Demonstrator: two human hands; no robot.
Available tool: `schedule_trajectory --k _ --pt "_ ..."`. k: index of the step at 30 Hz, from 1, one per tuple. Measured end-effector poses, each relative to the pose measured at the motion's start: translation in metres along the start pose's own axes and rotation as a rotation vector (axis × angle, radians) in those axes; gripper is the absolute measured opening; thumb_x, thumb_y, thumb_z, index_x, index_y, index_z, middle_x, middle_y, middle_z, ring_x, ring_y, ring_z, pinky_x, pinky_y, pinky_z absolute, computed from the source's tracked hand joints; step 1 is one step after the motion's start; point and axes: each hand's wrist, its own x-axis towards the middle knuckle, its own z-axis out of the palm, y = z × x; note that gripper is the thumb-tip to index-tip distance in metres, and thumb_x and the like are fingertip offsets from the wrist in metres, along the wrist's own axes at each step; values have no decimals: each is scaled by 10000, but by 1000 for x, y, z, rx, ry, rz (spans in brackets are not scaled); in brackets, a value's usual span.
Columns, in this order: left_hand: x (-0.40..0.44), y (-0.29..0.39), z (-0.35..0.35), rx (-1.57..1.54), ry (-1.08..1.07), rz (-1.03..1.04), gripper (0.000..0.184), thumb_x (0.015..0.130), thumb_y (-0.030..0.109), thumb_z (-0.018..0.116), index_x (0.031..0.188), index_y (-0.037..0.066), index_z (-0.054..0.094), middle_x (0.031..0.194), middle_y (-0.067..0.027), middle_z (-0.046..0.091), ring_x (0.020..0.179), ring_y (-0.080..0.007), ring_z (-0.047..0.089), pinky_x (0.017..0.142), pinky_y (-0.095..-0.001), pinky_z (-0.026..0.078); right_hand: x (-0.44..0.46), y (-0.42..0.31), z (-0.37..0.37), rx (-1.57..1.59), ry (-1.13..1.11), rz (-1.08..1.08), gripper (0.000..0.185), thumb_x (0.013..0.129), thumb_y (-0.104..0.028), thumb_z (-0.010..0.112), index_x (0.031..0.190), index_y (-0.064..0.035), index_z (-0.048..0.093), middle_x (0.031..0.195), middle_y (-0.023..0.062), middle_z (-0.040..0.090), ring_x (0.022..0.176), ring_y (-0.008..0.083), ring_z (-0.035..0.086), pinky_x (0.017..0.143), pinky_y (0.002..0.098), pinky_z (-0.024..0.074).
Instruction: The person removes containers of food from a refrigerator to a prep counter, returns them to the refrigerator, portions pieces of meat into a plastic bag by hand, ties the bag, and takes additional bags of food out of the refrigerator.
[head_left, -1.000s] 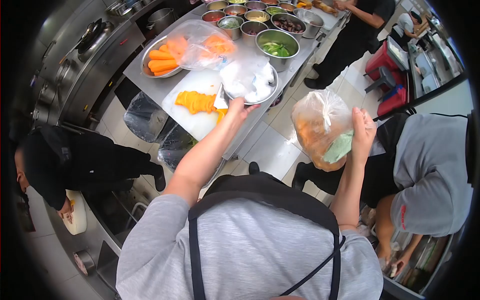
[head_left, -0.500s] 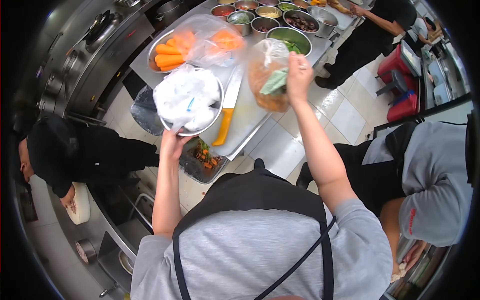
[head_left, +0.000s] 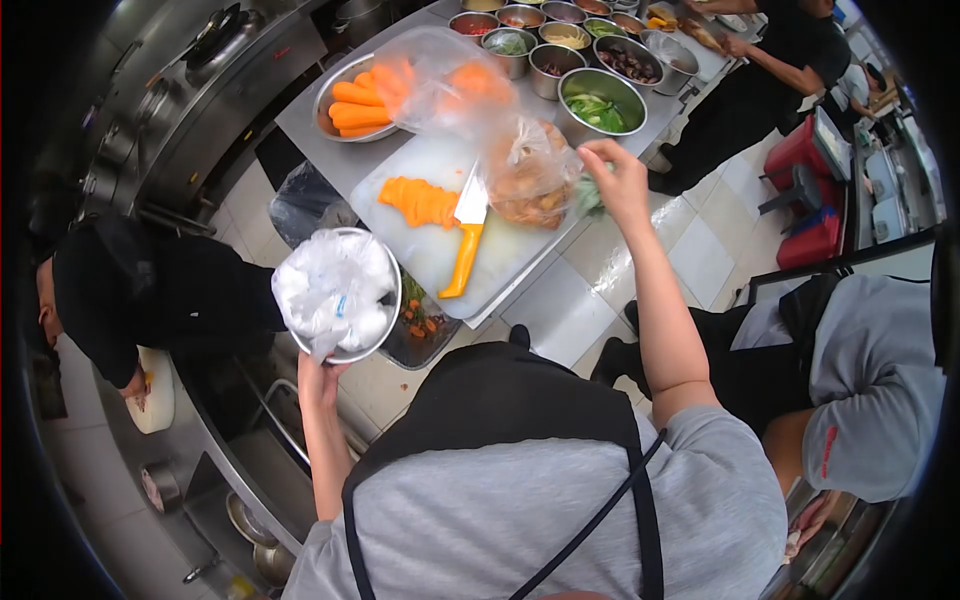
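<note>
My left hand (head_left: 320, 382) is closed on the lower rim of a metal bowl (head_left: 394, 318), held tilted beside the table. White, crumpled plastic bags (head_left: 335, 285) fill this bowl. At the table's right edge, my right hand (head_left: 618, 185) has its fingers pinched at the side of a clear plastic bag (head_left: 530, 185) of brownish food. A pale green, cloth-like piece (head_left: 594, 196) shows below those fingers. The bag rests over the right part of a white cutting board (head_left: 400, 245). Beside it lie a yellow-handled knife (head_left: 464, 255) and sliced carrot (head_left: 420, 203).
Peeled carrots (head_left: 357, 105) fill a bowl at the table's far left, partly under a clear bag (head_left: 440, 80). A bowl of green vegetables (head_left: 602, 102) and several ingredient pots stand behind. Co-workers stand left, right and far right. A scrap bin (head_left: 420, 335) sits below the board.
My left hand has brought the bowl down and left, uncovering the sliced carrot. The bag of brownish food has come down onto the board, and my right hand has shifted slightly right and lower.
</note>
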Motion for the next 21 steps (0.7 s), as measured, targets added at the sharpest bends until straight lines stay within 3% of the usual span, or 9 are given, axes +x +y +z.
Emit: schedule_trajectory --k 1,4,6,9,11,12,14,18,21 --pt "-7 2 2 -3 -11 3 538 723 -36 471 1251 -31 367 1196 -191 482 1024 -321 561 716 -428 586 4 -6 1 129 -121 75 260 836 -296 615 838 -41 668 683 70 632 697 110 586 708 284 453" --pt "-19 5 4 38 -47 10 529 717 -6 491 1237 -12 391 1140 -170 520 937 -264 602 646 -351 602 23 -2 65 201 -48 -164 341 848 -319 596 733 -1 640 598 53 579 572 112 526 642 285 445" --pt "-16 0 -1 21 -57 -13 509 719 -2 493 1219 -16 402 1111 -166 531 901 -259 611 599 -327 601 34 -39 86 109 -161 9 403 814 -415 578 716 -26 619 648 142 597 640 281 590 622 362 450" --pt "-20 4 10 3 -64 -43 453 723 -9 496 1167 -42 420 1015 -167 558 778 -255 636 494 -286 590 52 -36 134 152 -287 40 387 778 -448 610 826 -66 642 798 153 623 797 299 597 734 385 450" --pt "-18 7 19 20 -178 -37 383 779 27 484 1145 -65 421 982 -184 571 713 -252 643 489 -295 589 52 -22 149 11 -266 -260 392 772 -412 627 999 -93 614 1034 161 582 997 314 544 853 391 424" --pt "-19 12 28 10 -237 -19 369 835 81 469 1161 -80 410 983 -204 578 677 -252 648 496 -300 592 41 -18 144 -37 -263 -268 430 776 -323 644 1121 -84 548 1160 156 518 1105 316 479 920 382 393" --pt "-12 13 40 31 -328 4 382 848 109 470 1178 -74 406 1000 -202 580 685 -250 650 494 -300 591 13 -23 112 27 -165 -333 436 774 -252 649 1151 -73 526 1188 158 500 1120 313 473 938 369 387" --pt "5 20 79 103 -554 -38 436 841 99 458 1242 -43 361 1056 -188 569 762 -253 644 498 -309 576 -87 -41 1 418 -471 -166 493 781 -227 661 1220 -102 475 1257 115 478 1208 284 424 982 389 363" --pt "7 27 132 207 -768 -58 442 823 66 434 1245 -36 350 1061 -182 559 777 -248 624 492 -326 552 -170 -62 -47 218 -374 -132 556 742 -262 716 1223 -125 475 1301 128 441 1244 321 378 1006 422 344"
